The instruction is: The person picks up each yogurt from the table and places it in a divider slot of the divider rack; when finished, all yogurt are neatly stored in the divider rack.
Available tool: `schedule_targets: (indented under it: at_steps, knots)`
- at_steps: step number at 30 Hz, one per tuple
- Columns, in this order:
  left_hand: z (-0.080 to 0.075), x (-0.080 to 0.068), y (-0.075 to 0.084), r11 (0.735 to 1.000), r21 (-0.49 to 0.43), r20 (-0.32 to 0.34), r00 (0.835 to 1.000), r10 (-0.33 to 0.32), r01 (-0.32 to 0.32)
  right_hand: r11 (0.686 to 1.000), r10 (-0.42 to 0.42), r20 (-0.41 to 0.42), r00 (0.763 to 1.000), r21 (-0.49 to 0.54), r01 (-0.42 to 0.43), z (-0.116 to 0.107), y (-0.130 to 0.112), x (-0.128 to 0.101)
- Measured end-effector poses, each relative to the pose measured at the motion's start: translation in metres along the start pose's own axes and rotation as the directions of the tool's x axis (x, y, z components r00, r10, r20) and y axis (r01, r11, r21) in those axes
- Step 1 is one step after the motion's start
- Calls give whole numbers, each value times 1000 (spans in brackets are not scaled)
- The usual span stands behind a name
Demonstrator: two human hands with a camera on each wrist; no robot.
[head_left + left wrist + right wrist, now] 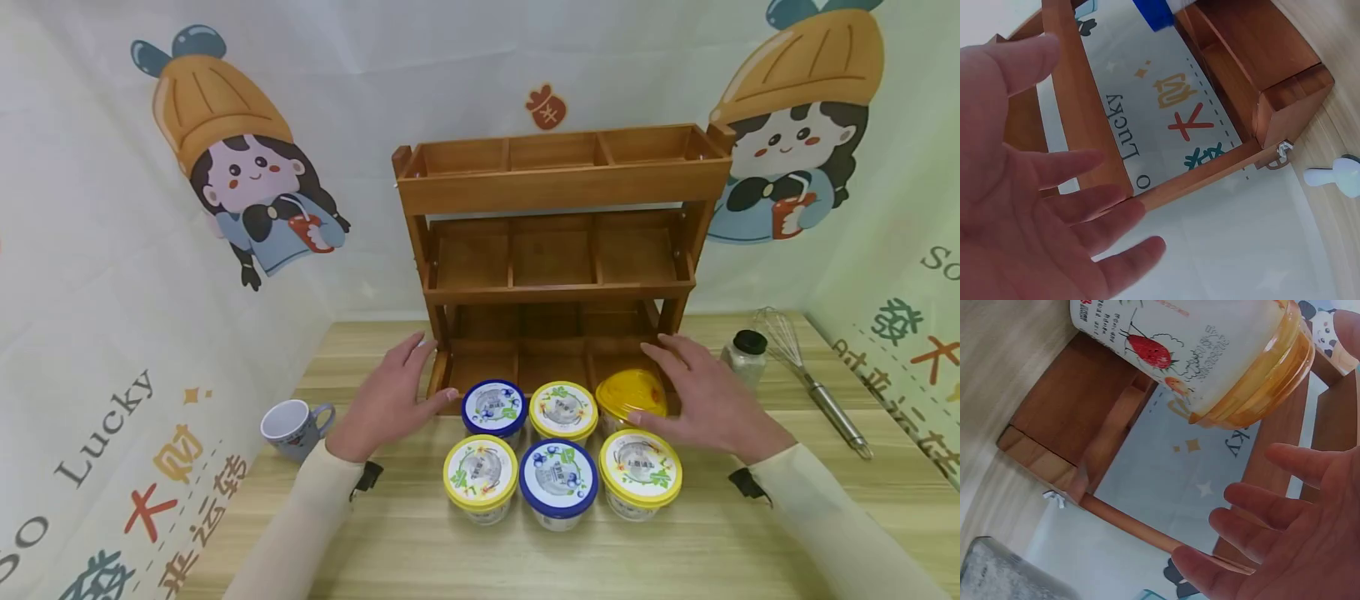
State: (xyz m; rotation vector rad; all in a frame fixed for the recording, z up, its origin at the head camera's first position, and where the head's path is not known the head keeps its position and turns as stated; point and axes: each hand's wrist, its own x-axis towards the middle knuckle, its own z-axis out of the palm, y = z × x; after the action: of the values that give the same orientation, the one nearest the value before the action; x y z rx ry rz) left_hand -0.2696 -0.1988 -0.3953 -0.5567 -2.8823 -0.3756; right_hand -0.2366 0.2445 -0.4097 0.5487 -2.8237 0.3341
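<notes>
In the head view, nearest to the camera are the two pale sleeves, and just beyond them six lidded cups stand in two rows on the wooden table (pixel 420 550). The near row is a yellow-lid cup (pixel 481 477), a blue-lid cup (pixel 558 482) and another yellow-lid cup (pixel 640 472). The far row is a blue-lid cup (pixel 493 408), a yellow-lid cup (pixel 563 410) and an orange-lid cup (pixel 632 393). The left hand (pixel 390 400) lies with straight fingers just left of the far blue-lid cup and holds nothing. The right hand (pixel 708 400) is also spread and holds nothing; its thumb lies at the orange-lid cup, but contact I cannot confirm. Behind the cups stands a three-tier wooden rack (pixel 558 250) with all compartments bare. A mug (pixel 294 428) is at the far left, and a spice jar (pixel 746 357) and a whisk (pixel 813 379) at the right.

In the left wrist view the open palm (pixel 1016 206) faces the rack's frame (pixel 1197 178), with nothing in it.

In the right wrist view the orange-lid cup (pixel 1210 356) sits just above the spread fingers (pixel 1272 506), not gripped.

I judge this as the starting step: both hands frame the cups and none is lifted. The next move would need fingers to close round one cup, probably the orange-lid one.
</notes>
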Motion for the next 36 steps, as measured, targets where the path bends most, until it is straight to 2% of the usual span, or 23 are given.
schedule_targets:
  at_steps: [6,10,15,20,24,30,36]
  knots:
    - [1,17,-7,997,-70,-19,999,-35,33,996,28,25,999,87,-31,2,3,-1]
    - [1,26,-14,992,-126,-80,997,-18,8,982,54,51,997,177,-62,5,6,-2]
    - [-3,36,-21,980,-194,-193,981,11,-50,965,70,71,995,247,-86,8,6,-1]
    - [-6,47,-26,962,-268,-227,974,-16,-46,933,83,94,992,341,-110,13,5,-3]
    - [-6,57,-31,940,-339,-252,967,-46,-44,914,86,108,990,388,-122,17,4,-5]
    - [-9,75,-36,888,-455,-289,955,-68,-74,888,96,103,990,440,-132,22,7,-10]
    - [-11,90,-39,857,-510,-319,942,-110,-73,849,109,105,989,507,-147,28,10,-11]
